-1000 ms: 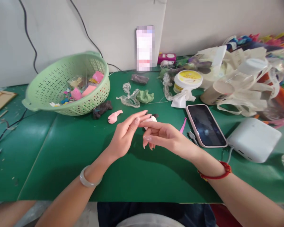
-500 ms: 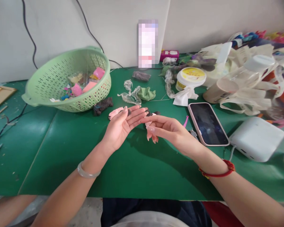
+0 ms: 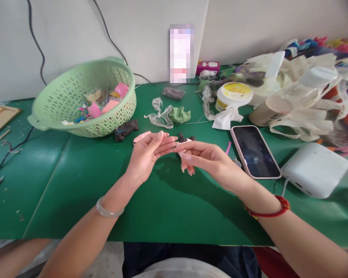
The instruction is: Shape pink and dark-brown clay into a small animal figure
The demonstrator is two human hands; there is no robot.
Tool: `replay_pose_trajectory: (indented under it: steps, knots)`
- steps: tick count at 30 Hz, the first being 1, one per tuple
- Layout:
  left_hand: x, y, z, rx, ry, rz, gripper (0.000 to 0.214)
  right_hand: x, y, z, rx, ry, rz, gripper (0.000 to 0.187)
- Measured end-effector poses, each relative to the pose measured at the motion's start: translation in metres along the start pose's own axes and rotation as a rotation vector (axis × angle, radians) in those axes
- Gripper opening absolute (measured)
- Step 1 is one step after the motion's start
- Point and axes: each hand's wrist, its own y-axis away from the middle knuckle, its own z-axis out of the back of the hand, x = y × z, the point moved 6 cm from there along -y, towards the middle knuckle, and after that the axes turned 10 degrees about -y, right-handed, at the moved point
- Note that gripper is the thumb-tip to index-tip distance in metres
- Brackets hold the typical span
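Observation:
My left hand (image 3: pixel 145 156) is open, palm tilted up, with its fingers stretched out flat towards the right. Its fingertips come close to a small black-and-white clay figure (image 3: pixel 184 139); whether they touch it I cannot tell. Thumb and forefinger of my right hand (image 3: pixel 205 156) are closed around the pale lower part of this figure, while the other fingers curl beneath. Most of the figure is hidden behind the right hand. Just beyond the left thumb lies a pale pink piece (image 3: pixel 141 136), partly covered by that hand.
A green basket (image 3: pixel 49 106) with colourful pieces stands at left, beside a dark lump (image 3: pixel 127 129). Behind my hands lie green clay (image 3: pixel 179 114) and clear wrap (image 3: pixel 162 117). To the right are a tub (image 3: pixel 234 96), a phone (image 3: pixel 255 151), a white box (image 3: pixel 316 170) and plastic bags.
My left hand has turned slightly, its fingers drawn closer together and a little back to the left. More of the figure's dark top shows; my right hand stays nearly in place.

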Motion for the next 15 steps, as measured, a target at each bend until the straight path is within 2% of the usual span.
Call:
replay_pose_trajectory:
  steps: [9,15]
  knots:
    - [-0.0041,0.0007,0.0029,-0.084,-0.034,0.003,0.051,-0.0020,0.0005,-0.0015,-0.002,-0.009,-0.006,0.024]
    - [-0.0036,0.0011,0.0013,-0.037,-0.022,-0.017,0.046,-0.0012,0.0000,0.0003,-0.006,0.010,0.000,0.024]
